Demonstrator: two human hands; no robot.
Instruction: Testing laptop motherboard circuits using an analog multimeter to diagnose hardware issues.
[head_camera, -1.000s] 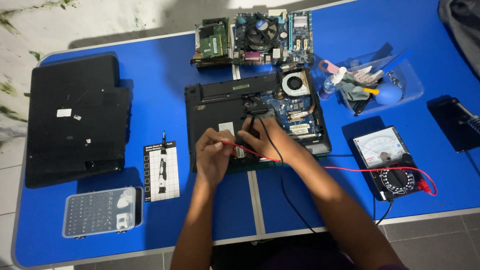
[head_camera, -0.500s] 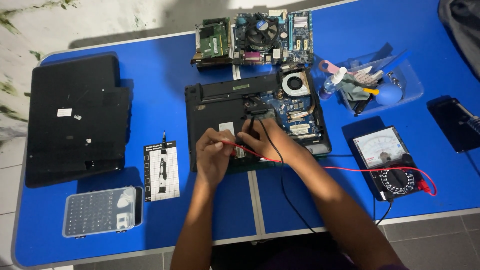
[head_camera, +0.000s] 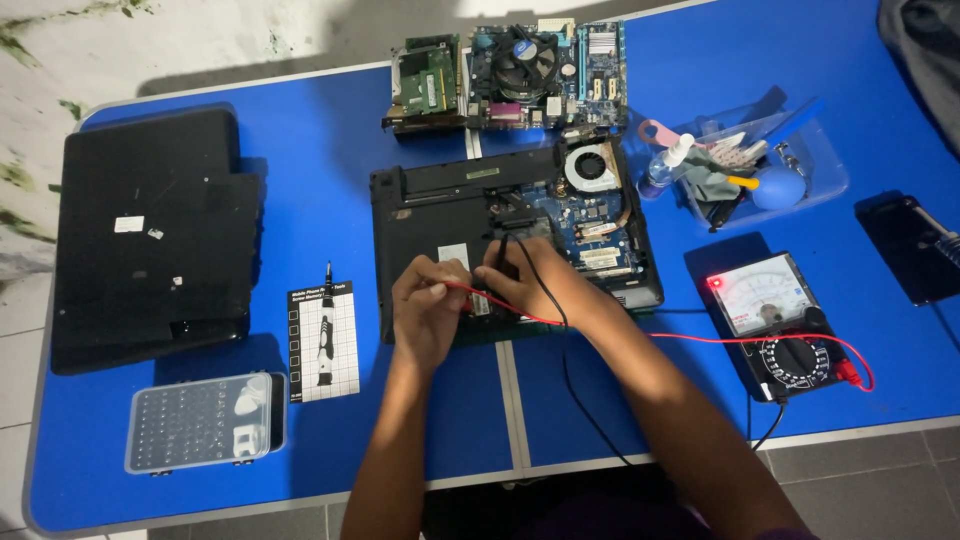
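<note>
left hand (head_camera: 428, 305) grips 1 red probe (head_camera: 462, 290) | right hand (head_camera: 530, 280) grips 1 black probe (head_camera: 503, 250) | 1 opened laptop (head_camera: 440, 215) | 1 multimeter (head_camera: 775, 320)

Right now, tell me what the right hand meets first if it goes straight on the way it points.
The right hand points up-left over the opened laptop; it would probably meet its black casing first, though height is unclear.

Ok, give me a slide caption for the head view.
Both hands, left hand and right hand, probe an opened laptop beside an analog multimeter.

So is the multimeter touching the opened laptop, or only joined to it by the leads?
Apart. The head view shows bare blue table between the multimeter and the opened laptop; only the red lead and black lead run across toward the hands.
</note>
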